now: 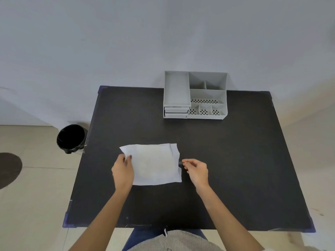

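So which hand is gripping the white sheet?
The left hand: its thumb lies over the left edge of the white sheet. The right hand sits curled just off the right edge; contact there is unclear.

1. A white sheet (155,163) lies on the black table (235,160).
2. The left hand (123,169) pinches its left edge.
3. The right hand (196,170), fingers curled, sits just beside the right edge — grip unclear.
4. A grey organizer (206,116) stands at the far edge, well apart.
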